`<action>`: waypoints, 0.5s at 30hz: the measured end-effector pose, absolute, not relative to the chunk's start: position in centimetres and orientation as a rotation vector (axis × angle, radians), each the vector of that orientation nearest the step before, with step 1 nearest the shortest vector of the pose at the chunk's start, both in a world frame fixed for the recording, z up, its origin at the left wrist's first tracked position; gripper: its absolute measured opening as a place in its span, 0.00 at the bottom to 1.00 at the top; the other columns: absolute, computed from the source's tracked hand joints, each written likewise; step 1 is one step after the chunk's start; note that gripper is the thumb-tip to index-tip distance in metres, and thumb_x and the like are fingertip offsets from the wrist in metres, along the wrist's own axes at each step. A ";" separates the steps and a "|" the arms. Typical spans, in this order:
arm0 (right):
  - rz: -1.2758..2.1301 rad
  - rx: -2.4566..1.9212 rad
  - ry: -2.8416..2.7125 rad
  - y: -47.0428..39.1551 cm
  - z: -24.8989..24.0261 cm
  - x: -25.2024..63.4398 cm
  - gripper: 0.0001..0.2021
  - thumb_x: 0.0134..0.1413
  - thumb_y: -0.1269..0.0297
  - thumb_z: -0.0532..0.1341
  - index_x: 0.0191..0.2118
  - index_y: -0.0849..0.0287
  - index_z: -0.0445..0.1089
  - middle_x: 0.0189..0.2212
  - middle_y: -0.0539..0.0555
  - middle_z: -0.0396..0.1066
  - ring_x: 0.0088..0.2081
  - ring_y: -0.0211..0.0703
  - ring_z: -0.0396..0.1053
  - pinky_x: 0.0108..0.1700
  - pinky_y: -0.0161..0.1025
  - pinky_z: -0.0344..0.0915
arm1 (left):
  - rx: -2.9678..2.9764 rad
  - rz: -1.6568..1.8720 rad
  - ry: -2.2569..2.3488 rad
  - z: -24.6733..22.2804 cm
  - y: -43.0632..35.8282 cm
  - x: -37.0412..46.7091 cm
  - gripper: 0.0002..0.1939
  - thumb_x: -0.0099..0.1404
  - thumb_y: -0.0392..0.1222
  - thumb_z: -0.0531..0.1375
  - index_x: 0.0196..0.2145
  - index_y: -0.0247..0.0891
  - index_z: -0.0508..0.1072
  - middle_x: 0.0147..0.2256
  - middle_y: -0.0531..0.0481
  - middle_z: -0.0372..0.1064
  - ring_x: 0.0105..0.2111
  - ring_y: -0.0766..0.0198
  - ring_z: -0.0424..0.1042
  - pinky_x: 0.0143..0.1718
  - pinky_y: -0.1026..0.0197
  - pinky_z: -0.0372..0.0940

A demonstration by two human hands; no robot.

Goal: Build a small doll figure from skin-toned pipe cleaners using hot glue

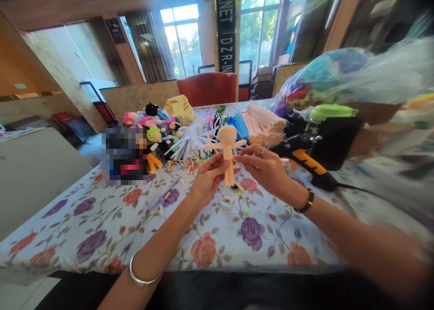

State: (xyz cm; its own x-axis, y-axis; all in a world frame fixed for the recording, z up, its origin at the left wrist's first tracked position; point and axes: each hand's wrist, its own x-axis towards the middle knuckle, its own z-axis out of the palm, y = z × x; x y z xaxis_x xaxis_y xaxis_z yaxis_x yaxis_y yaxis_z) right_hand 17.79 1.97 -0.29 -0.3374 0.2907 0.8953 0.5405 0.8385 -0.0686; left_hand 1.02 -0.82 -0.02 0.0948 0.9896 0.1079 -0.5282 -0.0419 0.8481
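Observation:
A peach-coloured doll figure [228, 140], made of wound fuzzy stems, stands upright between my hands above the table. It has a round coiled head, two arms stretched sideways and legs pointing down. My left hand [210, 174] is closed on its lower body from the left. The fingers of my right hand [259, 163] are pinched together at the right side of its waist; whether they hold the body or a thin stem end there is too small to tell.
Behind the doll lie white stems [195, 140], peach stems [264, 122] and several finished dolls [154, 135]. A black and orange glue gun [305, 160] with its cable is at the right. Scraps dot the floral tablecloth [135, 228]. A red chair [207, 89] stands beyond.

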 end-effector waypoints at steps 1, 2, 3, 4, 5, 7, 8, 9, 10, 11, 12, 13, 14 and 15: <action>-0.277 -0.601 -1.947 1.9 -0.2 17.7 0.10 0.56 0.72 0.56 0.34 0.54 0.74 0.33 0.54 0.73 0.34 0.38 0.71 0.35 0.37 0.68 | 0.905 1.388 0.676 0.0 -0.9 1.0 0.16 0.47 0.31 0.67 0.36 0.36 0.76 0.37 0.47 0.76 0.38 0.59 0.75 0.47 0.54 0.68; -0.263 -0.579 -1.951 1.8 -0.1 17.6 0.09 0.55 0.72 0.56 0.33 0.54 0.74 0.33 0.54 0.73 0.34 0.39 0.71 0.35 0.37 0.68 | 0.912 1.388 0.677 0.1 -0.9 1.0 0.16 0.47 0.31 0.67 0.37 0.36 0.76 0.38 0.47 0.76 0.39 0.58 0.75 0.46 0.54 0.68; -0.248 -0.556 -1.957 1.6 0.1 17.6 0.08 0.55 0.72 0.57 0.32 0.55 0.73 0.32 0.54 0.72 0.34 0.39 0.70 0.36 0.37 0.68 | 0.921 1.386 0.677 0.1 -0.9 1.1 0.16 0.47 0.32 0.67 0.37 0.36 0.75 0.38 0.47 0.76 0.39 0.58 0.75 0.46 0.54 0.68; -0.229 -0.541 -1.963 1.5 0.3 17.5 0.07 0.54 0.71 0.57 0.31 0.56 0.73 0.32 0.54 0.72 0.34 0.39 0.70 0.37 0.38 0.68 | 0.929 1.384 0.678 0.1 -1.0 1.1 0.17 0.47 0.32 0.67 0.37 0.36 0.75 0.39 0.47 0.75 0.39 0.58 0.75 0.46 0.54 0.68; -0.204 -0.534 -1.964 1.3 0.4 17.5 0.07 0.54 0.70 0.57 0.30 0.57 0.72 0.32 0.55 0.72 0.34 0.40 0.70 0.37 0.38 0.68 | 0.936 1.384 0.682 0.2 -1.0 1.1 0.17 0.47 0.32 0.67 0.37 0.36 0.75 0.40 0.47 0.75 0.39 0.58 0.75 0.46 0.55 0.68; -0.146 -0.539 -1.954 1.0 0.7 17.4 0.04 0.52 0.68 0.59 0.30 0.58 0.72 0.32 0.56 0.72 0.34 0.40 0.71 0.37 0.38 0.68 | 0.943 1.389 0.691 0.2 -1.0 1.1 0.17 0.47 0.33 0.67 0.37 0.36 0.75 0.40 0.47 0.75 0.39 0.59 0.75 0.45 0.57 0.69; -0.115 -0.547 -1.944 0.9 0.8 17.4 0.04 0.52 0.67 0.60 0.30 0.59 0.72 0.32 0.56 0.72 0.34 0.41 0.71 0.37 0.38 0.68 | 0.945 1.390 0.693 0.1 -1.0 1.1 0.17 0.47 0.33 0.67 0.37 0.37 0.75 0.39 0.48 0.75 0.39 0.59 0.74 0.44 0.58 0.69; -0.082 -0.559 -1.928 0.8 0.8 17.3 0.04 0.51 0.66 0.61 0.30 0.59 0.72 0.31 0.56 0.72 0.34 0.40 0.71 0.37 0.38 0.68 | 0.945 1.389 0.691 0.1 -1.0 1.1 0.17 0.46 0.33 0.67 0.37 0.37 0.75 0.39 0.48 0.75 0.38 0.60 0.74 0.43 0.58 0.69; -0.048 -0.574 -1.910 0.8 0.9 17.3 0.04 0.51 0.66 0.62 0.29 0.60 0.72 0.31 0.56 0.72 0.34 0.40 0.71 0.37 0.37 0.68 | 0.944 1.388 0.684 0.0 -1.0 1.1 0.17 0.46 0.33 0.67 0.37 0.37 0.75 0.38 0.48 0.75 0.37 0.61 0.74 0.43 0.59 0.69; -0.013 -0.592 -1.892 0.8 0.9 17.3 0.05 0.51 0.65 0.62 0.29 0.60 0.72 0.31 0.56 0.72 0.33 0.40 0.71 0.36 0.37 0.67 | 0.941 1.387 0.675 0.0 -1.0 1.1 0.17 0.46 0.32 0.67 0.36 0.37 0.75 0.37 0.49 0.75 0.37 0.62 0.74 0.43 0.58 0.69; 0.026 -0.610 -1.875 0.8 0.9 17.3 0.05 0.52 0.65 0.62 0.28 0.60 0.72 0.30 0.55 0.72 0.33 0.39 0.71 0.35 0.36 0.67 | 0.936 1.385 0.666 0.0 -0.9 1.1 0.16 0.46 0.32 0.67 0.36 0.37 0.75 0.36 0.49 0.75 0.36 0.63 0.74 0.44 0.58 0.68; 0.069 -0.629 -1.860 0.9 0.9 17.3 0.06 0.52 0.65 0.62 0.27 0.59 0.72 0.30 0.54 0.72 0.32 0.39 0.71 0.35 0.36 0.66 | 0.930 1.384 0.659 -0.1 -0.9 1.1 0.16 0.46 0.31 0.67 0.36 0.37 0.75 0.36 0.50 0.75 0.35 0.63 0.74 0.45 0.57 0.68; 0.119 -0.649 -1.849 0.9 1.0 17.3 0.06 0.52 0.65 0.62 0.26 0.59 0.71 0.29 0.54 0.72 0.32 0.38 0.70 0.34 0.36 0.66 | 0.925 1.383 0.655 -0.1 -0.9 1.1 0.16 0.46 0.31 0.67 0.36 0.37 0.75 0.36 0.50 0.75 0.35 0.63 0.74 0.45 0.56 0.68; 0.175 -0.668 -1.838 1.0 1.0 17.3 0.06 0.52 0.64 0.62 0.26 0.59 0.72 0.29 0.53 0.72 0.31 0.38 0.70 0.34 0.36 0.66 | 0.923 1.380 0.654 -0.1 -0.9 1.1 0.16 0.47 0.31 0.67 0.36 0.37 0.75 0.35 0.50 0.75 0.35 0.63 0.74 0.46 0.56 0.68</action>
State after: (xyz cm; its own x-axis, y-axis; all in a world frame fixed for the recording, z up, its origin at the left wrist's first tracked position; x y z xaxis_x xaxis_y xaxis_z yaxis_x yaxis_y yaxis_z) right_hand 17.26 1.03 0.98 -0.2229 0.5228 0.8228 0.3580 0.8290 -0.4297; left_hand 1.14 -0.87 -0.07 0.1118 0.9857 0.1264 -0.5261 -0.0492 0.8490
